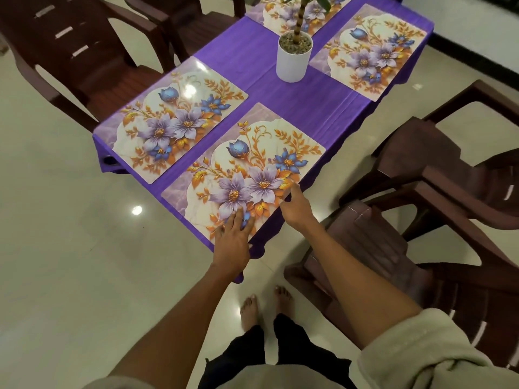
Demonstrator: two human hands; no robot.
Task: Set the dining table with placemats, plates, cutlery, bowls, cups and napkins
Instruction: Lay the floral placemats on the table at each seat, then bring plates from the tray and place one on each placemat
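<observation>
A floral placemat point(252, 153) lies at the near corner of the table, which wears a purple cloth point(309, 99). My left hand point(233, 242) lies flat on the mat's near corner with fingers spread. My right hand point(296, 207) touches the mat's right edge with straight fingers. A second floral placemat point(179, 119) lies to its left. A third placemat point(370, 51) sits at the far right, and a fourth placemat point(286, 12) at the far end, partly behind the plant.
A white pot with a plant point(293, 58) stands mid-table. Dark brown plastic chairs stand at the left point(84, 51) and at the right point(449, 178), the right ones close to the table. My bare feet point(264, 304) stand on the glossy tiled floor.
</observation>
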